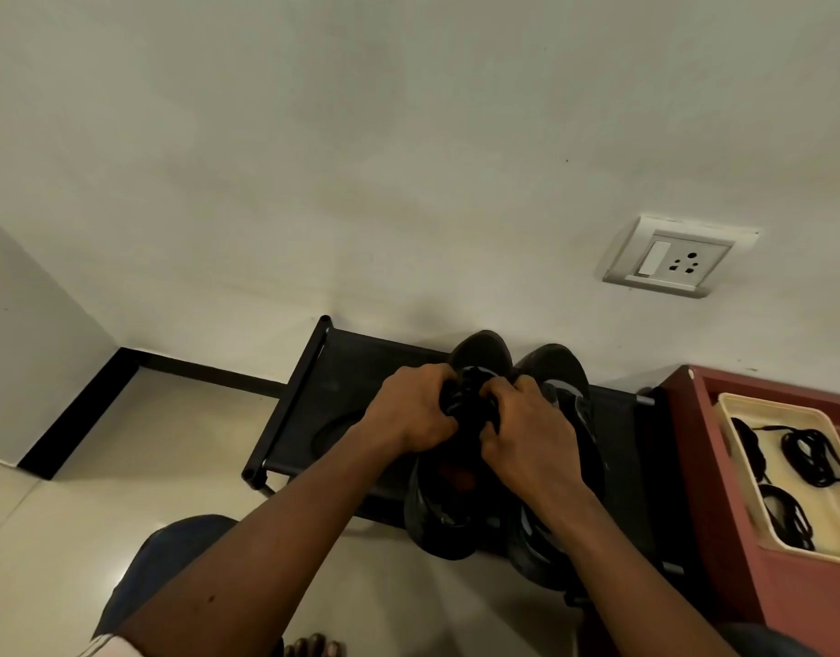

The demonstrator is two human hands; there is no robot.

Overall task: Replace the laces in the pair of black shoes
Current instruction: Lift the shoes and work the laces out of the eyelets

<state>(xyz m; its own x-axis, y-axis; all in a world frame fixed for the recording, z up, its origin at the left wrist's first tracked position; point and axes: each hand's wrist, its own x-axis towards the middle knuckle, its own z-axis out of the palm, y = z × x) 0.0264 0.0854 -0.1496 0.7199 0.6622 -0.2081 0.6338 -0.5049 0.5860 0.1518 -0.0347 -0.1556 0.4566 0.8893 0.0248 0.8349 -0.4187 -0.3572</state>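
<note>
Noted a pair of black shoes side by side on a low black rack (323,410), toes toward the wall, heels overhanging the near edge. Found both hands working over the left-side shoe (482,354), at the lacing above the tongue. Recorded left hand (408,410) with fingers curled tight inward, knuckles up, thumb side toward the shoe's middle, pinching the dark lace (471,396). Recorded right hand (527,429) likewise closed, fingertips tucked into the same lace from the other side, nearly touching the left hand. Unable to make out which strand or eyelet sits in either pinch: black on black, partly hidden by the fingers. Saw the right-side shoe (558,368) touching its partner, not held, partly covered by the right wrist. Logged, just right of the rack, a red-brown cabinet (721,490) carrying a cream tray (775,471) with coiled black spare laces (812,457) inside. Marked a white wall socket (674,263) above the shoes. Logged a knee in blue fabric (171,552) at lower left, over pale floor tiles.
</note>
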